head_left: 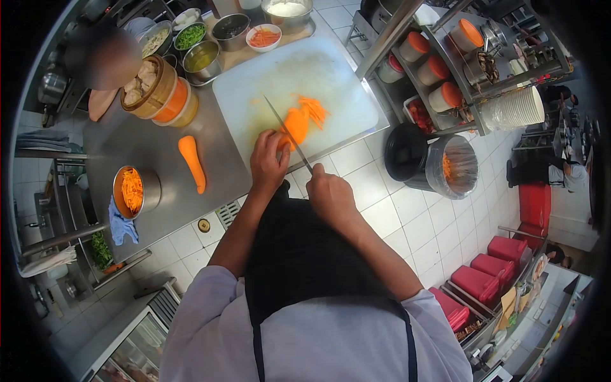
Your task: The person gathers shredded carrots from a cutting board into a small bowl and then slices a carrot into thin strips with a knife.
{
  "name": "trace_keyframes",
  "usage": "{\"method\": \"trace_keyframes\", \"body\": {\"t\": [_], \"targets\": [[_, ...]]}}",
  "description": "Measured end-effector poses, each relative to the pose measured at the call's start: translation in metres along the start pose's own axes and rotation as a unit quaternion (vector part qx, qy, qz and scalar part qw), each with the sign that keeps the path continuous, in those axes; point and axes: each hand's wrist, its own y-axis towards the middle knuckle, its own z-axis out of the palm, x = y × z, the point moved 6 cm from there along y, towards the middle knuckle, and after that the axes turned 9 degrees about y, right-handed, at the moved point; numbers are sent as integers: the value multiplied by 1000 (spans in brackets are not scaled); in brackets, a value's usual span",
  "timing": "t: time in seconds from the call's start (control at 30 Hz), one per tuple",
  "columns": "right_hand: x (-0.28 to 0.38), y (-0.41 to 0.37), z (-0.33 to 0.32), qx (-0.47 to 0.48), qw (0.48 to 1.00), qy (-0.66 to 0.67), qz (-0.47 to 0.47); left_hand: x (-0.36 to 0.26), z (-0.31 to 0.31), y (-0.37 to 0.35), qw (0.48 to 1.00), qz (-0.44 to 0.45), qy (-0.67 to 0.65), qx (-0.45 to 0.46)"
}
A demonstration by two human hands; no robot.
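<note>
On a white cutting board [344, 73], my right hand [332, 196] is closed around the handle of a kitchen knife [277, 117], whose blade points away from me. My left hand [268, 158] has its fingers curled onto a piece of carrot [284, 141] just left of the blade. Overlapping carrot slices [296, 123] lie at the blade's right, with thin carrot strips [314, 109] beside them. To the left, a peeled carrot [191, 164] rests on the steel table [223, 153]. A metal pot [151, 192] there holds shredded carrot [132, 191].
Bamboo steamers [167, 95] stand at the back left, near a person. Several bowls, including one of chopped greens [190, 36], line the far side. A lined bin [453, 167] stands right of the table, below a shelf of orange-lidded jars [445, 97]. A blue cloth [122, 224] hangs at the table's edge.
</note>
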Motion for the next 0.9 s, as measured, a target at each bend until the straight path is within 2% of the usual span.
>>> {"method": "trace_keyframes", "body": {"t": [0.27,0.43,0.67,0.77,0.9], "targets": [[0,1,1,5,1000,10,14,-2,-1,2,1000,-4,-6,13],[-1,11,11,29,998,-36,37,2,2,0,1000,-3,10,15],[-17,54,47,11,998,-62,4,1,-1,3,1000,0,-18,24],[-18,56,46,5,997,-83,5,0,0,2,1000,-3,-20,16],[-14,50,31,-14,999,-44,-13,0,-2,0,1000,-1,-30,-3]]}}
